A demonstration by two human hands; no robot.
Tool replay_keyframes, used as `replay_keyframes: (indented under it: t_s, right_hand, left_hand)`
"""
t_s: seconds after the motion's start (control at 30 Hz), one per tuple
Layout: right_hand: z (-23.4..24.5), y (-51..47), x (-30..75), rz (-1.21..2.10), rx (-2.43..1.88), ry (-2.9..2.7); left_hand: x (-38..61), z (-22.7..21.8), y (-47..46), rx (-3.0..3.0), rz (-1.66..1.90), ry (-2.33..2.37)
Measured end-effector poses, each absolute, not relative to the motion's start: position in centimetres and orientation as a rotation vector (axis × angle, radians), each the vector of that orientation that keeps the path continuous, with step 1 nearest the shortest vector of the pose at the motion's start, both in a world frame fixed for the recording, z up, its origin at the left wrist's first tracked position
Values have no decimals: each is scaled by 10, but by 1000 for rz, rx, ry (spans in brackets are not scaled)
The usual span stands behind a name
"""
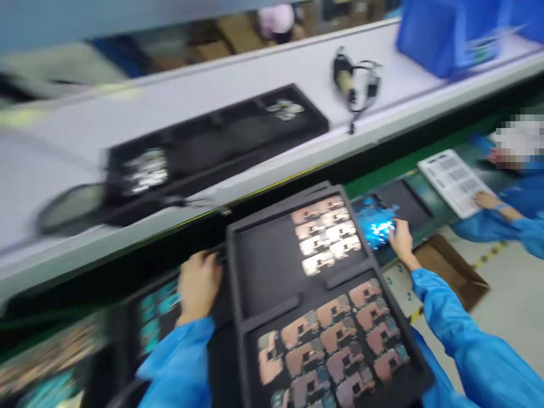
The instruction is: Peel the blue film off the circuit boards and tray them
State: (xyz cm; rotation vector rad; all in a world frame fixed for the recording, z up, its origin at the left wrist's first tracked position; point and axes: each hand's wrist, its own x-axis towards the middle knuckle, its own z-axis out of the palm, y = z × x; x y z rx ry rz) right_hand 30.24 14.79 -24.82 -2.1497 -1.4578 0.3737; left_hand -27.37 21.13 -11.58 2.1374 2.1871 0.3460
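Note:
My left hand, blurred, is curled just left of the large black tray; its fingertips meet something dark, and what they hold is hidden. That tray carries several copper-coloured circuit boards in its near part and a smaller group of shiny boards in its far part. Beyond its right edge, my right hand is at a pile of shiny blue film pieces, fingers bent together against it. Whether a piece is between them is unclear.
A long black tray with shiny pieces lies on the white shelf, near a cable and blue bins. At right a co-worker's hand touches a white tray. A cardboard box stands below.

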Motion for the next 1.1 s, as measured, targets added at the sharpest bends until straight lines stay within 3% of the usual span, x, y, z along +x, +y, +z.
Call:
replay_keyframes:
  t_s: [0.17,0.37,0.5,0.6,0.73,0.87,0.97,1.1]
  right_hand:
    - [-234,93,309,343,-2152,-1413]
    - [-230,-2,314,456,-2040,-1343]
    - [-233,-32,327,554,-2090,-1252]
    - [-193,-35,321,477,-2006,-1196]
    - [-83,-20,269,306,-1761,-1129]
    - [9,-3,181,733,-1096,-1696]
    - [29,5,121,1050,-786,-1681]
    - [15,10,96,1226,-816,-1429]
  left_hand:
    - [-297,-145,211,2345,357,2296]
    - [-280,-110,222,2477,-62,1962]
    - [-279,-99,230,2445,-139,2017]
    - [-280,-79,208,2234,138,2365]
    - [-250,-12,116,1825,883,2586]
    - [-152,50,20,1973,1267,2263]
    - [-78,58,-12,1944,1424,1929]
    - [-30,47,-24,1837,1393,1746]
